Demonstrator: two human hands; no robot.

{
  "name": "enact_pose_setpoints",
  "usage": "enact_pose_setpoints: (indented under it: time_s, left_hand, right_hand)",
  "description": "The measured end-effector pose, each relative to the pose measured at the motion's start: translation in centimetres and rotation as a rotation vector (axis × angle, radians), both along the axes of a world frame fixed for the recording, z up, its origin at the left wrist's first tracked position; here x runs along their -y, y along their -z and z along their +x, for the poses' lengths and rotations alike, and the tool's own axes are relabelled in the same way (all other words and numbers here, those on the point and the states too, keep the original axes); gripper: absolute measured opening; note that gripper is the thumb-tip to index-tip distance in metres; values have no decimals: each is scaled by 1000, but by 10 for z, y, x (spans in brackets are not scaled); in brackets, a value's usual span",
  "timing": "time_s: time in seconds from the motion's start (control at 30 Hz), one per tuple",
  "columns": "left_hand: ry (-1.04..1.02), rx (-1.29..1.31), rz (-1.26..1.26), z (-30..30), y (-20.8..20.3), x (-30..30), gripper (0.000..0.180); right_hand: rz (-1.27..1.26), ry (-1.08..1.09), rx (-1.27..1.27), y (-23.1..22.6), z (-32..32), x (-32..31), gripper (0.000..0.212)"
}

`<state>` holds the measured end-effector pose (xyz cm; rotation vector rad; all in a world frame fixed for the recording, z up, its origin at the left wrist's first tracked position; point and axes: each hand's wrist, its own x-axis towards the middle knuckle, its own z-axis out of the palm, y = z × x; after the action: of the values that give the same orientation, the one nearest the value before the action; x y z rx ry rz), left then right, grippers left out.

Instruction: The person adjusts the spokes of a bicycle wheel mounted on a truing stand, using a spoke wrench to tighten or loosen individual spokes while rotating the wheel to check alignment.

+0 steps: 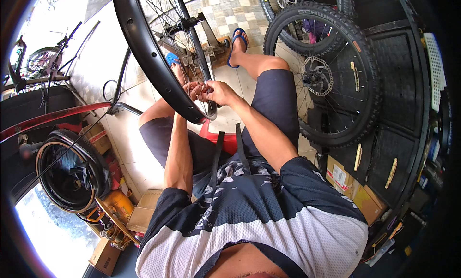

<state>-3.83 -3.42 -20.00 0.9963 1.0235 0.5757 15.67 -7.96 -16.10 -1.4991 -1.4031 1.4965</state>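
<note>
A bare black bicycle rim (156,62) laced with thin spokes stands upright in front of me, no tyre on it. Its hub (185,23) rests in a metal wheel stand (210,35). My left hand (193,90) reaches in past the rim's left side, its fingers curled among the spokes and partly hidden by the rim. From the right, my right hand (219,93) meets it at the spokes near the lower rim, fingers pinched together. Whatever the fingertips grip is too small to make out.
Wheels with knobby tyres (331,127) lean against black drawers (398,100) on the right. Under me is a red stool (225,142). On the left are a red bar (57,117), stacked tyres (72,170) and cardboard boxes (145,211). Bicycles (43,59) stand farther off.
</note>
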Motion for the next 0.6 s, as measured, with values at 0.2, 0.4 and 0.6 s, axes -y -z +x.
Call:
enact_pose_setpoints:
  time_s: [0.2, 0.4, 0.6]
  left_hand:
    - [-74, 57, 10, -1, 6, 8, 28]
    - [-100, 77, 45, 4, 3, 10, 28]
    - [-40, -13, 191, 3, 12, 8, 27]
  right_hand:
    - [105, 94, 373, -5, -13, 3, 46]
    - [79, 176, 232, 0, -19, 6, 24]
    - [-94, 34, 2, 22, -19, -1, 39]
